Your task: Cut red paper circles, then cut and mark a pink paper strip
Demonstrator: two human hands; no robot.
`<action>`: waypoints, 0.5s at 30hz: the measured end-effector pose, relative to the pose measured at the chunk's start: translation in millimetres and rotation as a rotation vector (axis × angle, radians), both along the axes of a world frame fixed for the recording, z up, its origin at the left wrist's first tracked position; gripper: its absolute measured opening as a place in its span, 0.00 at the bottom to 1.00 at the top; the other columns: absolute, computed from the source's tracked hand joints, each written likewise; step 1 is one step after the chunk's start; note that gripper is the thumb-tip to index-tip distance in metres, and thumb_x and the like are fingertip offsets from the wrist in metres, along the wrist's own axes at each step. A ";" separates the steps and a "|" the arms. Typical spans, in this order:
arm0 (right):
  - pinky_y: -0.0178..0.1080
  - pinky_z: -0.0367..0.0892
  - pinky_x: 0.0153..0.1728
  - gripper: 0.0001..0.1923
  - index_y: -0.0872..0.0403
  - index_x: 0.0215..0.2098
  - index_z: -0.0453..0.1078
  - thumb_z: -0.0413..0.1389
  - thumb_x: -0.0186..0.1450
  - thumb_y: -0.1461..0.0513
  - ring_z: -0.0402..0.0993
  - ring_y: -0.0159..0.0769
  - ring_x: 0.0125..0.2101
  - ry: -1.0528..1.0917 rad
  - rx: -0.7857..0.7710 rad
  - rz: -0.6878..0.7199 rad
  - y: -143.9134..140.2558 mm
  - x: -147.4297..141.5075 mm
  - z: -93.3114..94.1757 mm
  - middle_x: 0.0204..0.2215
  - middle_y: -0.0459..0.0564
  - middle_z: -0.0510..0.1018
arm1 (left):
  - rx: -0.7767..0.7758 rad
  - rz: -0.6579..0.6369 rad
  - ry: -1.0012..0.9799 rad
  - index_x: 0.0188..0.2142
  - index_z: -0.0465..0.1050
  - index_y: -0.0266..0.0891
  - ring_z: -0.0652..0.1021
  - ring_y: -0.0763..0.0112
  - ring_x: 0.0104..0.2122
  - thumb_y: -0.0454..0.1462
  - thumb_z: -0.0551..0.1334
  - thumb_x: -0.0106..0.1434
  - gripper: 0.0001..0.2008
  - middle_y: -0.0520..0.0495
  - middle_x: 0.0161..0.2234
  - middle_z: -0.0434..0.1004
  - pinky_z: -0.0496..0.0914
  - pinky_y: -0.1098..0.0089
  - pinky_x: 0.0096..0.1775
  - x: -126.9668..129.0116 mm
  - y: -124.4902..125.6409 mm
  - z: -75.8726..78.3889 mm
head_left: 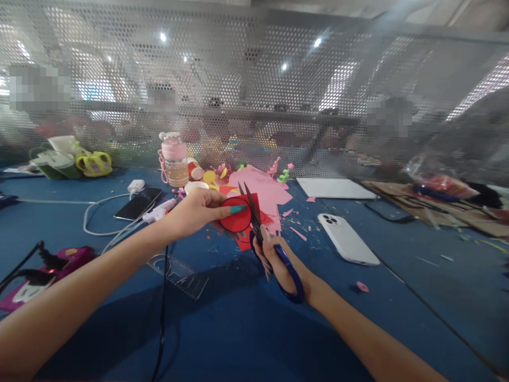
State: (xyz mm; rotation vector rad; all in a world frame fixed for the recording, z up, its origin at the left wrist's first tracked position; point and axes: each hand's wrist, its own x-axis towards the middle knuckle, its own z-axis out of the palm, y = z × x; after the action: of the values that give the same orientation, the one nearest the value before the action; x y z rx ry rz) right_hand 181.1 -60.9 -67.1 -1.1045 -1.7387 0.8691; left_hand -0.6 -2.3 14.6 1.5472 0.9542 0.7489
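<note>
Between the thumb and fingers of my left hand (202,209) is a piece of red paper (235,216) with a dark circle outline drawn on it. My right hand (280,260) grips blue-handled scissors (254,204), its fingers through the loops. The dark blades are parted slightly and point up and away, lying along the right side of the drawn circle. Part of the red sheet hangs below and right of the blades. Behind the paper lie pink sheets (258,183) with small offcuts around them.
A pink-lidded bottle (175,162), a black phone (138,203), a glue gun (159,211) and a clear stencil ruler (183,278) lie left. A purple power strip (66,265) sits near my left arm. On the right are a white phone (348,239) and a white pad (336,188). A perforated panel (246,79) stands behind.
</note>
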 end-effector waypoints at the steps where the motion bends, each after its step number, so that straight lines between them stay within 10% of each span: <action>1: 0.34 0.52 0.15 0.29 0.50 0.24 0.54 0.38 0.60 0.35 0.52 0.28 0.15 0.002 0.006 -0.006 0.0 -0.3 0.1 0.17 0.39 0.55 | 0.012 -0.007 0.006 0.29 0.76 0.32 0.76 0.76 0.22 0.31 0.66 0.54 0.02 0.52 0.22 0.78 0.73 0.75 0.25 -0.3 0.4 -0.2; 15: 0.34 0.55 0.15 0.30 0.51 0.24 0.57 0.40 0.60 0.36 0.55 0.27 0.14 0.000 -0.033 0.085 3.2 3.1 0.4 0.16 0.40 0.59 | 0.105 -0.127 0.099 0.27 0.75 0.32 0.75 0.77 0.20 0.35 0.65 0.54 0.06 0.52 0.20 0.75 0.73 0.75 0.26 -8.2 3.1 2.1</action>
State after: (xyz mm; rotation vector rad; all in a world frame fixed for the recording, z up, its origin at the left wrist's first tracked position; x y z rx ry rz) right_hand 184.2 -57.7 -66.8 -1.0590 -1.7877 0.9531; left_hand -8.7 0.9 16.6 1.7331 0.8905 0.6459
